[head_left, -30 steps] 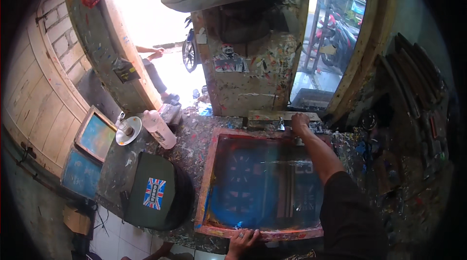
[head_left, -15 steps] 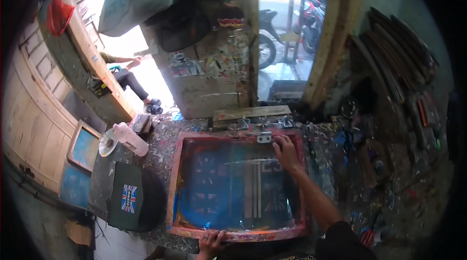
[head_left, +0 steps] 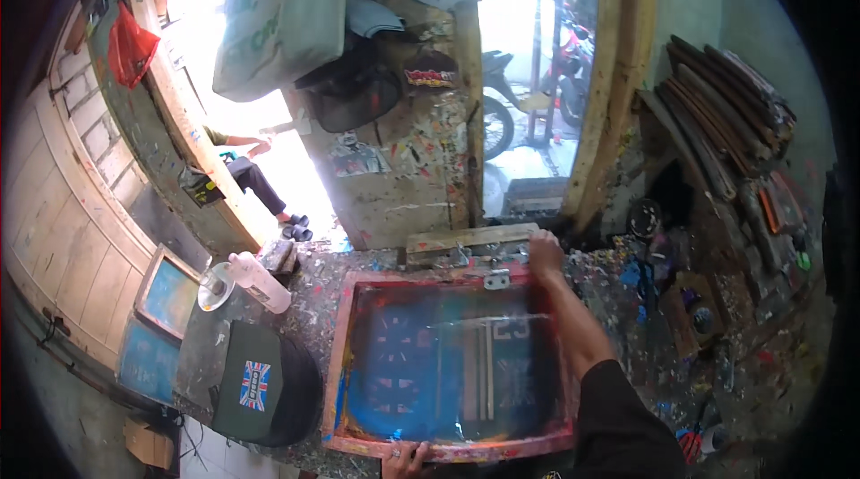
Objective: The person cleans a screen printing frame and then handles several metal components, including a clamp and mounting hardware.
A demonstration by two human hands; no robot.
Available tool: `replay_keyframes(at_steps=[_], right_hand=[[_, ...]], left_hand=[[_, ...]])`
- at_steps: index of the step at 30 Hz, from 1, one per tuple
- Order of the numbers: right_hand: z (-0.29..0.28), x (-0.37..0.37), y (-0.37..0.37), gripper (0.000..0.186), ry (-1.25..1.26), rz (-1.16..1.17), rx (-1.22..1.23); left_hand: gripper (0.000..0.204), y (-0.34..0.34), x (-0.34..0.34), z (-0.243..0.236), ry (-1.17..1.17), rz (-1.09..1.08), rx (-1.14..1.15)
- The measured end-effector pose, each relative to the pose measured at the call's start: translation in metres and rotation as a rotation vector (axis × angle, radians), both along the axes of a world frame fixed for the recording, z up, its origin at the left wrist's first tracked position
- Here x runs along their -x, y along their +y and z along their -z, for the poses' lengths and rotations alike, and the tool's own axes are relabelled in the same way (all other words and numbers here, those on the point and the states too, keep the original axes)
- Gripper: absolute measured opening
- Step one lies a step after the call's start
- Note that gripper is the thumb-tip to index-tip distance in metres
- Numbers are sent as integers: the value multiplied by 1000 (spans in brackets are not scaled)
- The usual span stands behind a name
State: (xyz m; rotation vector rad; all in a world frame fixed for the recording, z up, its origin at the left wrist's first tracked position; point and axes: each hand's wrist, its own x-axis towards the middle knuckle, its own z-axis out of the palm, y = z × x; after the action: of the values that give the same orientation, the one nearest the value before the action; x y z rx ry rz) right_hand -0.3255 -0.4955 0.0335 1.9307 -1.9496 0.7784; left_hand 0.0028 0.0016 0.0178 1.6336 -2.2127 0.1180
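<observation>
Although most of the left hand (head_left: 405,459) is cut off by the lower edge, its fingers show bent over the near rail of the red-stained screen-printing frame (head_left: 336,363); thumb out of sight, so can't tell if it clamps or just rests. Hands well apart: right hand (head_left: 545,255) is curled past the frame's far right corner, at the right end of a wooden plank (head_left: 470,242); fingertips hidden, can't tell if anything is in them. Frame lies flat on the paint-spattered table (head_left: 309,295), right rail partly covered by the forearm, blue mesh design blurred by glare. Metal hinge (head_left: 496,278) sits on the far rail. Green-and-black item with flag print (head_left: 260,385), left of frame: exact kind unclear. Doorway person (head_left: 255,179): head hidden.
</observation>
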Motion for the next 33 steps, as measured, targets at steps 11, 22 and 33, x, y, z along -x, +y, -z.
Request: replay_keyframes(at_steps=[11,22,33], right_hand=[[9,6,-14,27,95,-348,-67],[-64,34,-34,28,125,-849,-611],[-87,11,-57,47,-533,-80,-1331]], left_hand=[[36,-7,-8,30,-62,-24,69],[31,0,-23,45,-101,20,105],[18,9,-21,31,-78,-3,89]])
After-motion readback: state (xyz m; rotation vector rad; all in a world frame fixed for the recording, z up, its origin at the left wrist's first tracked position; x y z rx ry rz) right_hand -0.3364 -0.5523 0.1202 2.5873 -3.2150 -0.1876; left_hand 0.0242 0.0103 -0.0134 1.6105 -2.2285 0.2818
